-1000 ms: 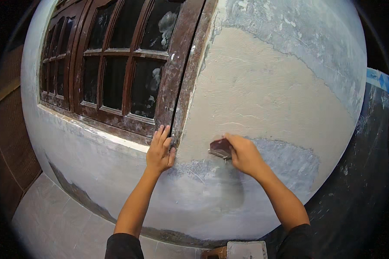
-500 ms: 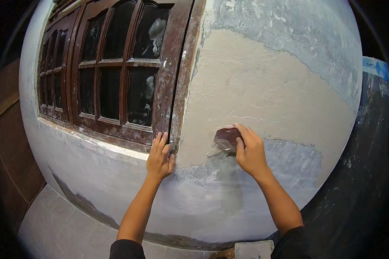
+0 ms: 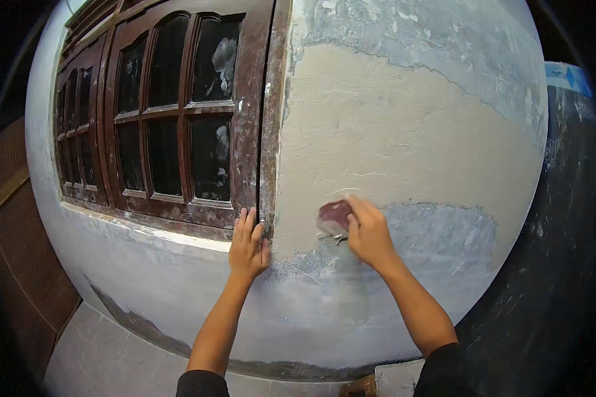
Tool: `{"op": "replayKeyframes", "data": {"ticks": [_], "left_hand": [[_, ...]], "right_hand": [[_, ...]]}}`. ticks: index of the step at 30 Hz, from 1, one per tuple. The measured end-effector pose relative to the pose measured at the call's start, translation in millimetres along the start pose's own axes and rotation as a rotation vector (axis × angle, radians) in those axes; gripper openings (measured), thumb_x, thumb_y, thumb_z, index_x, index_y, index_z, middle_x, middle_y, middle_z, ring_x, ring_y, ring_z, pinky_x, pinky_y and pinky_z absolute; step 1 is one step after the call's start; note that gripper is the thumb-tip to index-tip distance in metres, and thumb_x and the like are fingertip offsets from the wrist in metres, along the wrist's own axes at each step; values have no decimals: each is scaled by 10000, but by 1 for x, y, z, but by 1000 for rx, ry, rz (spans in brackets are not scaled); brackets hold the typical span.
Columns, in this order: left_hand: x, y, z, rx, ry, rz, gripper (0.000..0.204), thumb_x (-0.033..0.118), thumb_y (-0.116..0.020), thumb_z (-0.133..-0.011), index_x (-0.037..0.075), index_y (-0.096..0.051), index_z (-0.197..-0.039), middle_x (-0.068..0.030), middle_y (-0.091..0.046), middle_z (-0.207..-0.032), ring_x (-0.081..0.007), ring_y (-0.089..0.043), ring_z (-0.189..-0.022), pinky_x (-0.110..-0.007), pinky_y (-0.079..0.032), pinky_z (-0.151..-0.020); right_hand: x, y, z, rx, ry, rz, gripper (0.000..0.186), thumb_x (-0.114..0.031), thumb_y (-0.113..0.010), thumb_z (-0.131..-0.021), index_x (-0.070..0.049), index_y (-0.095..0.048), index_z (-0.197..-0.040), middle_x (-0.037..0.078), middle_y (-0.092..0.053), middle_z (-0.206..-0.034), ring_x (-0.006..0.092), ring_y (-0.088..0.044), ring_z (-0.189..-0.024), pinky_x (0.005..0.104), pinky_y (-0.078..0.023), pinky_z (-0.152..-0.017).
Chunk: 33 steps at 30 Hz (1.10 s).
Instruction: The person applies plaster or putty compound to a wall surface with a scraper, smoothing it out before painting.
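Observation:
My right hand (image 3: pixel 371 233) grips a flat dark-red putty scraper (image 3: pixel 336 217) against the wall, thumb on the near side and fingers over its upper edge. Thick putty shows along the scraper's lower edge. Around and above it spreads a beige layer of putty (image 3: pixel 391 132), marked with ridges and strokes. Flat against the bottom of the brown wooden window frame (image 3: pixel 269 159), my left hand (image 3: pixel 248 246) rests with fingers pointing up, holding nothing.
A brown window with dark panes (image 3: pixel 169 149) fills the upper left, above a pale sill (image 3: pixel 146 231). Below the putty is a rough grey patch (image 3: pixel 437 231). A dark wall (image 3: pixel 543 264) stands at right. Grey floor tiles (image 3: pixel 106 351) and a pale block (image 3: pixel 398 378) lie below.
My right hand and the scraper have shifted a little left along the wall, and the scraper is angled differently. The left hand stays at the frame. The whole view has turned slightly.

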<state>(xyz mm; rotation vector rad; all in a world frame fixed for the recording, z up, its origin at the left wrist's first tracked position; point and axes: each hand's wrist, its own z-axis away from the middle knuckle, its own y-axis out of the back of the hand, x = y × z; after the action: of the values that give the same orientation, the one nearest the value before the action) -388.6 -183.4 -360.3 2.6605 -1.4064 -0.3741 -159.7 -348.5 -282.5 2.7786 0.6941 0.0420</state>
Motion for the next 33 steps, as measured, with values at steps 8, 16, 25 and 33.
{"op": "replayKeyframes", "data": {"ticks": [8, 16, 25, 33], "left_hand": [[-2, 0, 0, -11, 8, -10, 462, 101, -530, -781, 58, -425, -1229, -215, -357, -1435, -439, -320, -1330, -551, -282, -1077], [-6, 3, -1, -26, -9, -18, 455, 109, -536, -788, 50, -422, -1224, -224, -350, -1433, -452, -315, -1326, -560, -280, -1074], [19, 10, 34, -70, -4, 80, 457, 169, -604, -783, 106, -428, -1200, -199, -341, -1437, -407, -295, -1353, -590, -231, -1081], [88, -10, 81, -576, -168, 99, 653, 290, -566, -811, 147, -356, -1412, -65, -277, -1518, -287, -186, -1427, -498, -153, -1142]], "right_hand": [[-10, -1, -1, 6, -32, -91, 370, 69, -508, -775, 53, -559, -1140, 257, -600, -1018, 433, -586, -923, 444, -485, -798], [-10, 0, -8, 67, -6, -31, 359, 57, -524, -775, 44, -551, -1133, 247, -597, -993, 423, -581, -908, 450, -478, -793], [-19, 12, -7, 94, -162, -63, 338, 54, -521, -778, 34, -571, -1111, 237, -612, -1004, 401, -594, -922, 416, -474, -808], [-8, 13, -20, 173, -113, 43, 334, 54, -503, -777, 56, -563, -1105, 252, -599, -996, 423, -584, -902, 446, -477, -802]]}}
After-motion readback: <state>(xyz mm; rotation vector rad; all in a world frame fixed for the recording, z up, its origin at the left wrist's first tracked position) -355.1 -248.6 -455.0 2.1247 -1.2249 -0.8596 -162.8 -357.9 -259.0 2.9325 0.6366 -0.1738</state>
